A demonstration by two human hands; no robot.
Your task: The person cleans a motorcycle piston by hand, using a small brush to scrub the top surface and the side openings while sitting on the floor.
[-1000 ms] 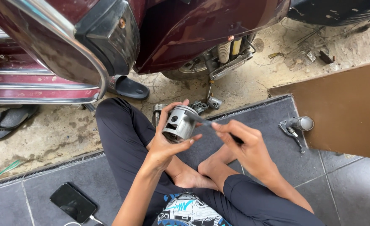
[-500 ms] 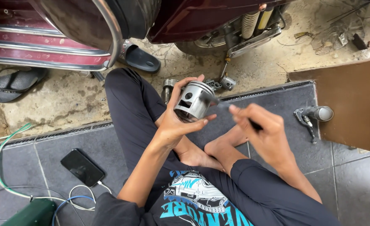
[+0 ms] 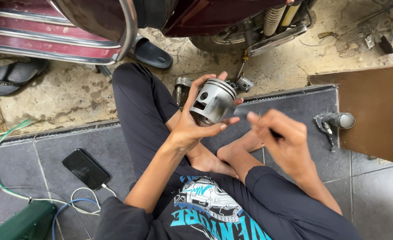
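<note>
Fingers (image 3: 214, 130) of our left hand (image 3: 192, 129) wrap around a grey metal piston (image 3: 212, 102), thumb under its open skirt, fingertips curled over the far side, crown tilted up and away from us; the piston sits in front of our chest, above our crossed legs. Going left to right: a black sandal (image 3: 9, 75) lies on the rough concrete at far left, beside the maroon scooter body (image 3: 49, 40) with its chrome trim. Green and white cables (image 3: 1, 146) run across the dark grey floor tiles (image 3: 41, 151), with a green box corner (image 3: 23, 224) at the bottom edge. A black phone (image 3: 85, 169) lies flat on the tiles, a white cable plugged into it. A second black sandal (image 3: 152, 53) sits under the scooter, just beyond our knee. Small metal parts (image 3: 183, 84) rest on the ground behind the piston, near the tile edge. Our right hand (image 3: 281, 142) is just beside the piston, motion-blurred, fingers pinched narrow on a thin dark tool (image 3: 241, 112) whose tip is at the piston's side; we cannot tell what kind of tool it is. Further right a chrome-ended part (image 3: 336, 121) lies on the tiles, touching the edge of a brown board (image 3: 374, 111). Rear wheel and spring (image 3: 272, 20) of the scooter show at top.
</note>
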